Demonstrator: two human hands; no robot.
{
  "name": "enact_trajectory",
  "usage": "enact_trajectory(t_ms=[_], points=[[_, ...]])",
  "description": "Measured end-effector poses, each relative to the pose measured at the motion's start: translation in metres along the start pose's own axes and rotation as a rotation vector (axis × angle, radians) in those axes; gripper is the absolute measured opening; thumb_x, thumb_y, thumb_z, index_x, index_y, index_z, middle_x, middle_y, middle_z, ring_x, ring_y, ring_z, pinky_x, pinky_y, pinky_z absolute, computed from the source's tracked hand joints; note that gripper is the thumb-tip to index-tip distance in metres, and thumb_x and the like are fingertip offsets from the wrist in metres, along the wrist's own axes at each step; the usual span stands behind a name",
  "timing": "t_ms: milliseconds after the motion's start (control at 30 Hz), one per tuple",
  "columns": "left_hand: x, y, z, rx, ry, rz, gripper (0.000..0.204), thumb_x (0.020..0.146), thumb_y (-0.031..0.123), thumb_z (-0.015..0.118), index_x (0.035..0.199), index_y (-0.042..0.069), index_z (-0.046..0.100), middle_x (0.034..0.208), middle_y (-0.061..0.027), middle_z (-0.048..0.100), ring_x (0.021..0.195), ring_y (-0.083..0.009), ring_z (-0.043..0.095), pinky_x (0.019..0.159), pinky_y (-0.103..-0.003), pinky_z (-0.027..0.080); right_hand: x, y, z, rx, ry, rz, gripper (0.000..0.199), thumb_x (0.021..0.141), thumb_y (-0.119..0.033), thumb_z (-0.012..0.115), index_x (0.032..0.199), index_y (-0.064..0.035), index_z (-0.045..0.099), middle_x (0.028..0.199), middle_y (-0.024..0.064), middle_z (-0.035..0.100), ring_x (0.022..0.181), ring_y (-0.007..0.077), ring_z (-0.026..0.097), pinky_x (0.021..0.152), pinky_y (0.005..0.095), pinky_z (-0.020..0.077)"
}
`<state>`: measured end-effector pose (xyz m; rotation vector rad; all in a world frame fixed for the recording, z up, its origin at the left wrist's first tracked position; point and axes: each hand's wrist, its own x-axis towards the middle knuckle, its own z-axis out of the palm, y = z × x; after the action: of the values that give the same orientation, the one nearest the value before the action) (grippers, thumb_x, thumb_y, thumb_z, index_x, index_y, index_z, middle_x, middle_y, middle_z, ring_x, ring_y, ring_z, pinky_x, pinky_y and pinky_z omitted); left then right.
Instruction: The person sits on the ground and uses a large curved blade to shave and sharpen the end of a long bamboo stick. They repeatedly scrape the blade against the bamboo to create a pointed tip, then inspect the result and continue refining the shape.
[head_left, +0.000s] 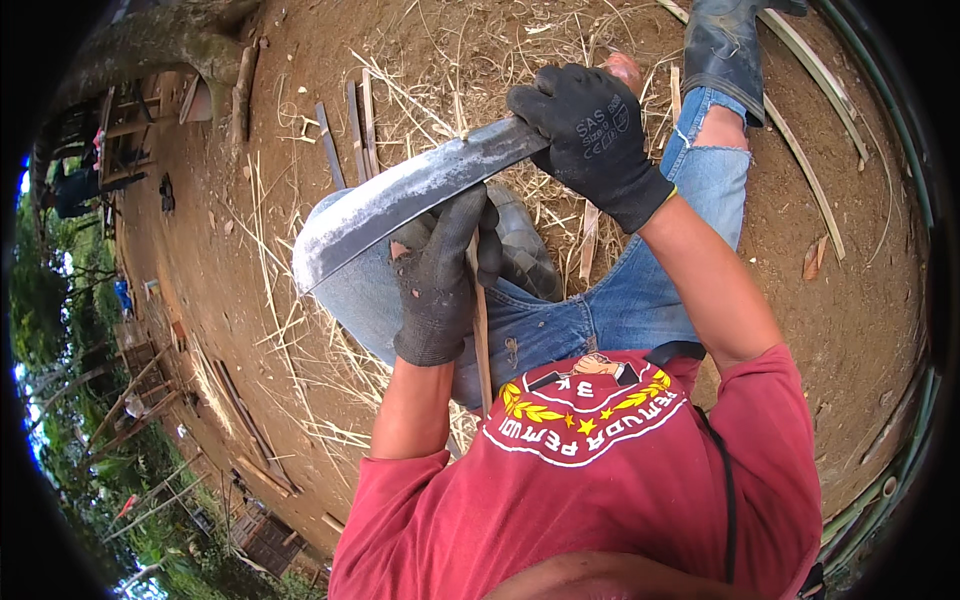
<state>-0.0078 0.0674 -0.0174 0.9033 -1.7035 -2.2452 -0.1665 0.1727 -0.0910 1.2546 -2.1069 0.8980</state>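
Observation:
My right hand [605, 145], in a black work glove, is closed around the handle end of a machete [415, 195]. The wide, worn grey blade points left and slants down over my bent knee, passing just above my other hand. In a dusty black glove, my left hand [437, 290] is wrapped around a thin bamboo strip [482, 350]. One end of that strip runs back toward my red shirt; its far part is hidden by the glove and blade. Whether the blade's edge touches the strip cannot be made out.
Shavings and thin split strips [290, 330] litter the brown dirt around my legs. Several flat slats [355, 130] lie beyond my knee. Long curved strips [808, 175] rest at the right, beside my boot [722, 55]. A thick log [150, 50] lies at the far left.

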Motion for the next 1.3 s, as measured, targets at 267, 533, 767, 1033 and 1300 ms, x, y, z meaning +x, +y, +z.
enact_trajectory(t_ms=[267, 533, 767, 1033, 1300], points=[[-0.009, -0.003, -0.017, -0.293, -0.139, -0.024, 0.029, 0.097, 0.02, 0.058, 0.118, 0.0, 0.054, 0.075, -0.0055, 0.057, 0.046, -0.0083, 0.046, 0.045, -0.022, 0.041, -0.003, 0.085, -0.036, 0.134, -0.064, 0.599, 0.012, 0.092, -0.015, 0.059, 0.096, -0.0109, 0.07, 0.077, 0.0085, 0.067, 0.068, 0.0276, 0.066, 0.062, 0.0378, 0.051], [-0.006, -0.008, -0.011, -0.126, -0.158, 0.052, 0.034, 0.096, 0.019, 0.06, 0.123, 0.0, 0.055, 0.08, -0.0052, 0.057, 0.051, -0.01, 0.049, 0.044, -0.021, 0.037, -0.012, -0.042, -0.04, 0.372, -0.213, 0.309, 0.023, 0.078, -0.031, 0.069, 0.089, -0.0109, 0.065, 0.078, 0.0097, 0.061, 0.076, 0.0288, 0.065, 0.067, 0.0427, 0.0509], [-0.004, -0.014, -0.008, 0.003, -0.078, 0.114, 0.027, 0.092, 0.014, 0.067, 0.114, -0.001, 0.061, 0.083, -0.007, 0.063, 0.058, -0.0113, 0.055, 0.048, -0.023, 0.04, -0.009, -0.05, -0.037, 0.257, -0.264, 0.217, 0.024, 0.072, -0.032, 0.07, 0.087, -0.0147, 0.065, 0.079, 0.0062, 0.062, 0.078, 0.0269, 0.065, 0.069, 0.0403, 0.0507], [-0.004, -0.005, 0.0, 0.041, -0.027, 0.037, 0.022, 0.093, 0.016, 0.065, 0.105, -0.002, 0.059, 0.067, -0.0039, 0.055, 0.049, -0.008, 0.047, 0.045, -0.021, 0.036, -0.01, -0.018, -0.007, 0.077, -0.162, 0.121, 0.026, 0.07, -0.028, 0.07, 0.094, -0.0174, 0.069, 0.079, 0.0048, 0.06, 0.078, 0.0249, 0.064, 0.069, 0.041, 0.0509], [-0.007, -0.009, -0.008, 0.001, -0.096, 0.05, 0.025, 0.099, 0.02, 0.055, 0.115, 0.001, 0.054, 0.073, -0.0043, 0.053, 0.044, -0.0075, 0.042, 0.04, -0.021, 0.035, -0.02, 0.082, 0.015, -0.273, -0.005, 0.202, 0.019, 0.079, -0.02, 0.068, 0.097, -0.0133, 0.07, 0.087, 0.0061, 0.066, 0.078, 0.0267, 0.065, 0.069, 0.0412, 0.0488]])
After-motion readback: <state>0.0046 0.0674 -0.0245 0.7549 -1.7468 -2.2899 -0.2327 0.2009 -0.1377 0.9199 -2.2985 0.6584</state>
